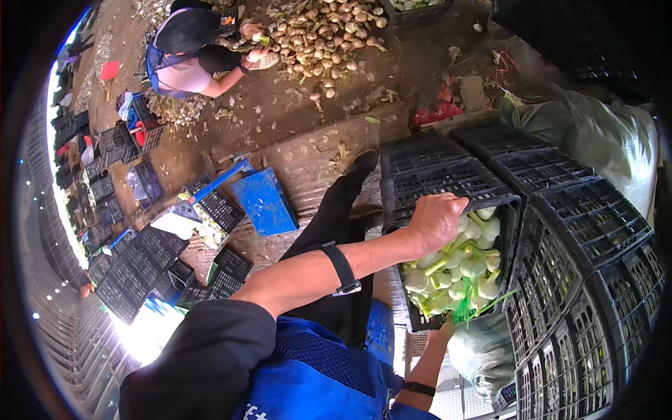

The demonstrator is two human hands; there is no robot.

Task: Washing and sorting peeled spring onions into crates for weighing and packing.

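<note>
A black plastic crate (512, 231) of whitish garlic bulbs with green stems (457, 270) is in front of me, its open top facing me. My left hand (438, 220) is closed over the crate's far rim, with its fingers curled out of sight. At the near rim my right hand (443, 329) grips the edge, partly hidden beneath it. Beside that hand a green mesh net (464, 307) lies over some bulbs. Long green strands stick out past the crate's side. Whether the right hand also holds the net cannot be told.
Stacked black crates (572, 247) stand close on the right, near a pale green sack (604, 131). A blue stool (265, 202) and a crate of bulbs (212, 226) are on the left. A co-worker (184, 63) crouches by a heap of garlic bulbs (325, 42) on the ground.
</note>
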